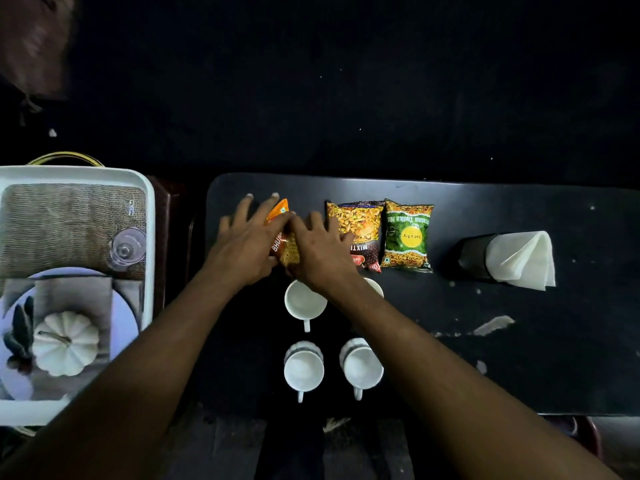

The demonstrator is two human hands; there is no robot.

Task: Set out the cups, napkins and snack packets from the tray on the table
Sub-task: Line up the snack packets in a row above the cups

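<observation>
Orange foil snack packet (282, 237) lies on the black tabletop (519, 341), just left of a yellow-brown mixture packet (360, 220) and a green packet (407, 235). The left hand (242, 247) and right hand (322, 251) press flat on it, fingers straight, each grip apart. Four white cups (304, 301) sit nearer the person. White napkins (519, 258) in a black holder lie far right, and a white tray (149, 209) sits beside the tabletop on the left.

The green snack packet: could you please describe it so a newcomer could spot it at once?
On the dark table, three snack packets sit in a row beyond the white cups. The green packet is the rightmost, between the brown mixture packet and the napkin holder. It alone is green with a yellow circle.
</observation>
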